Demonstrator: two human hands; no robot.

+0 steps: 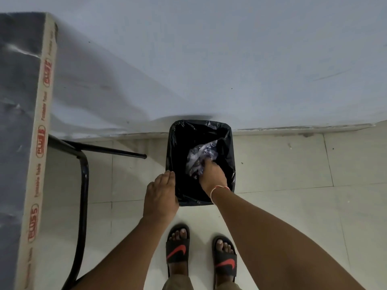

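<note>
A small rectangular bin (232,135) lined with a black plastic bag stands on the floor against the wall. Inside it lies a crumpled clear plastic wrapper (199,153). My right hand (212,174) reaches down into the bin, its fingers closed on the wrapper's lower edge. My left hand (161,193) rests on the bin's near-left rim with fingers fairly straight; its fingertips are at the bag's edge. A thin thread band sits on my right wrist.
A folding table (44,101) with a grey top and printed edge band fills the left side; its black metal leg frame (83,174) stands on the floor left of the bin. My feet in black slides (178,248) are on the pale tiles below.
</note>
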